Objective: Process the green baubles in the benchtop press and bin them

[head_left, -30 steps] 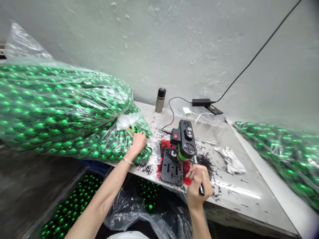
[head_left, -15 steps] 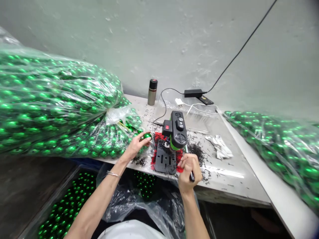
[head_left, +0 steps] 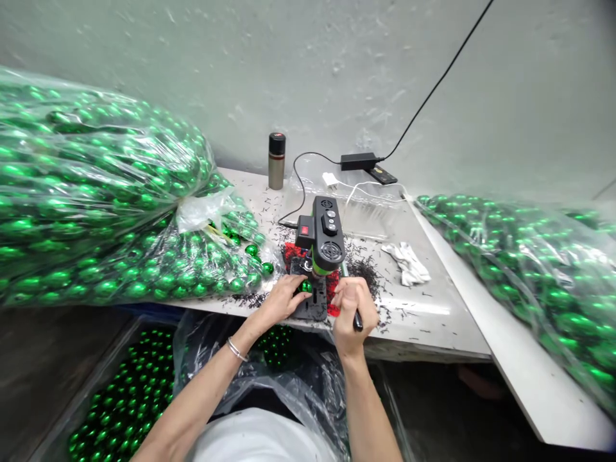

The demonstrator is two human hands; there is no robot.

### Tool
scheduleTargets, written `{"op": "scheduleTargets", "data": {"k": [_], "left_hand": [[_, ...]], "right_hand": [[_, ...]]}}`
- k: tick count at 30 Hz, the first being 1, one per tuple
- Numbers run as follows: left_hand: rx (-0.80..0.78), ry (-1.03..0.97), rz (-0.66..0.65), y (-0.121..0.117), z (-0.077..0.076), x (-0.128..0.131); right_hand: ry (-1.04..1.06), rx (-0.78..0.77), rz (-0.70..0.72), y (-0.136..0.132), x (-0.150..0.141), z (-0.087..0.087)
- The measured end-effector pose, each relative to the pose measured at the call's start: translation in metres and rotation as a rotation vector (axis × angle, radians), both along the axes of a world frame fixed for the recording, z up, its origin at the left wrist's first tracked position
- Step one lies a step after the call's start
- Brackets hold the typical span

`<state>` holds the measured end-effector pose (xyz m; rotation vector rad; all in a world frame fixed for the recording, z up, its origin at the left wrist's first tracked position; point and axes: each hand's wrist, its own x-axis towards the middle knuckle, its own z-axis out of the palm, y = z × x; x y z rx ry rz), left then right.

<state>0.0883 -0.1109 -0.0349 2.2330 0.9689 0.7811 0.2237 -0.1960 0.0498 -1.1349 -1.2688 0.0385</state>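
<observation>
My left hand (head_left: 285, 298) pinches a shiny green ball (head_left: 305, 286) between thumb and fingers. It has the ball over the slotted black base plate (head_left: 315, 310), beneath the head of a small black-and-green bench press (head_left: 329, 237). Wrapped round the black-tipped lever handle (head_left: 357, 322) of that press is my right hand (head_left: 355, 309). Under the plate lies a red mat (head_left: 333, 282), partly covered by black scraps (head_left: 363, 273). Two loose green balls (head_left: 260, 258) rest at the mouth of the big clear bag (head_left: 120, 218), left of the press. My fingers hide part of the held ball.
Behind stand a flask (head_left: 276, 162) and a clear plastic tray (head_left: 368, 218) with a power adapter (head_left: 359, 161) and cable. White gloves (head_left: 408, 263) lie to the right, near another bag of green balls (head_left: 524, 276). Below the table edge, a container (head_left: 52, 420) holds more balls.
My left hand has carried the green ball rightward from beside the press onto its base plate. My right hand keeps its hold on the lever. The whole view has shifted slightly.
</observation>
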Motion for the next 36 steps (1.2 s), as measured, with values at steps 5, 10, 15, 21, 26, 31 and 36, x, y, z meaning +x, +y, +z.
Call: {"op": "scheduleTargets", "data": {"k": [5, 10, 15, 21, 26, 31, 36], "left_hand": [[0.052, 0.050, -0.021, 0.002, -0.002, 0.002], [0.103, -0.029, 0.035, 0.001, -0.016, 0.006], [0.111, -0.067, 0.023, -0.002, -0.023, 0.006], [0.120, -0.086, 0.028, -0.002, -0.023, 0.007], [0.135, -0.085, 0.039, -0.003, -0.024, 0.009], [0.115, -0.093, 0.041, -0.004, -0.024, 0.008], [0.091, -0.096, 0.028, -0.001, -0.021, 0.007]], "right_hand": [[-0.033, 0.014, 0.000, 0.000, 0.001, 0.000], [-0.034, 0.017, 0.001, -0.002, 0.000, -0.004], [-0.101, 0.106, -0.001, 0.001, 0.003, -0.031], [-0.136, 0.203, -0.045, 0.009, 0.005, -0.063], [-0.096, 0.225, -0.066, 0.012, 0.001, -0.071], [-0.138, 0.207, -0.067, 0.012, 0.004, -0.075], [-0.335, 0.188, -0.039, 0.010, 0.009, -0.073]]}}
